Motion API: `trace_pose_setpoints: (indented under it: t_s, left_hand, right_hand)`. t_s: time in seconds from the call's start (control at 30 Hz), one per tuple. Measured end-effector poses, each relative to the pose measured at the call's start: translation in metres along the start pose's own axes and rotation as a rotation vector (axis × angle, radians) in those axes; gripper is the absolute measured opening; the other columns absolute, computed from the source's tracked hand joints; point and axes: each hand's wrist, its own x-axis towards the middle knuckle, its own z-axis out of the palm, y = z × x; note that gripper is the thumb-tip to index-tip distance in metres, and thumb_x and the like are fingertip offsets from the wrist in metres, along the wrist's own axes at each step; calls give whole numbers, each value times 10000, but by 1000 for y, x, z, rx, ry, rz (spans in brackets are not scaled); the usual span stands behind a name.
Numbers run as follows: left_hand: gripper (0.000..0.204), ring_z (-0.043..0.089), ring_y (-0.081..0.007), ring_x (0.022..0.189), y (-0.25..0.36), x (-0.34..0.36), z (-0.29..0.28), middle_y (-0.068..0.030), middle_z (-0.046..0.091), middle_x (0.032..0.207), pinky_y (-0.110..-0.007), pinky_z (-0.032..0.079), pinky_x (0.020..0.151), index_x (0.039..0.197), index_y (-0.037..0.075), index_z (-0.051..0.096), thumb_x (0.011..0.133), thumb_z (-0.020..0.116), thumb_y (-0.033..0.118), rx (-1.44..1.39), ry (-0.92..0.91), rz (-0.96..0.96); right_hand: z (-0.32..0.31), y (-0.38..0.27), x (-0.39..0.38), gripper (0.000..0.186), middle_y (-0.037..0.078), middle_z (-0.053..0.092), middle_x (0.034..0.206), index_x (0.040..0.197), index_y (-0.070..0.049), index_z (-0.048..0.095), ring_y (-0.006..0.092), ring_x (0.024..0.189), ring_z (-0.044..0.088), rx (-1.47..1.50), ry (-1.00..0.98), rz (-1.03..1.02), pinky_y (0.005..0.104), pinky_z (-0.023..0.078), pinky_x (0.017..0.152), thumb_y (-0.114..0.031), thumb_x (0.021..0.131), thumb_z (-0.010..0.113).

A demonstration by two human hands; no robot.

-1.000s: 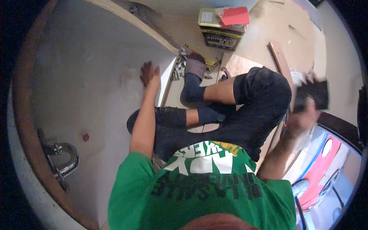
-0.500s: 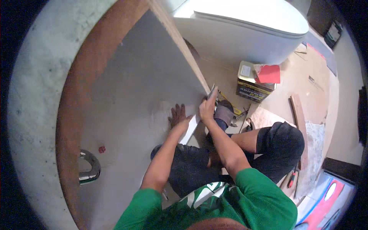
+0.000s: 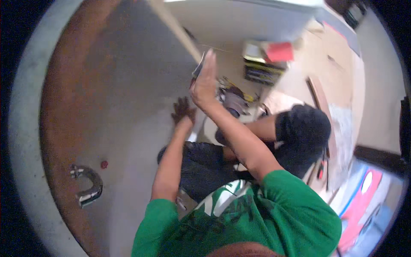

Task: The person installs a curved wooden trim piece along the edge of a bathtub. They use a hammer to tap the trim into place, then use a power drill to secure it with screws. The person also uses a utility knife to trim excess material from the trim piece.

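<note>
Your left hand [image 3: 184,113] lies spread on the panel [image 3: 137,85]; your right hand [image 3: 205,83] clamps a dark sheet [image 3: 198,70] at its edge, foot [image 3: 235,103] close by. Can [image 3: 262,73] and plank [image 3: 319,98] sit right, pipe [image 3: 97,184] left.

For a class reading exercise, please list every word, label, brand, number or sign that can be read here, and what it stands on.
None reads clearly, so nothing is quoted.
Green shirt: white and dark print, broken by folds.
Boxy tin: front print, blurred.
Tan sheet: small dark mark, too blurred.
Dark container: pale marking, too small.
</note>
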Motion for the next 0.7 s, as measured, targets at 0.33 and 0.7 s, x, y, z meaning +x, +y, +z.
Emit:
trace_pose_setpoints:
  t_s: [0.33,0.7]
  left_hand:
    - [683,158,-338,1425,-14,9,16,-104,153,1559,-644,221,1064,1481,230,237,909,504,491,101,112,21]
    - [288,643,-305,981,68,-50,-28,-213,667,1020,-361,484,847,1054,-25,666,885,591,195,-270,259,290]
  right_hand:
    - [-223,-35,40,525,282,402,1245,1288,24,426,453,1157,425,-96,32,-5,471,304,1061,67,768,480]
    - [-509,147,-98,485,170,526,1300,1295,-79,508,364,1210,474,-865,-253,95,427,345,1053,-122,820,594]
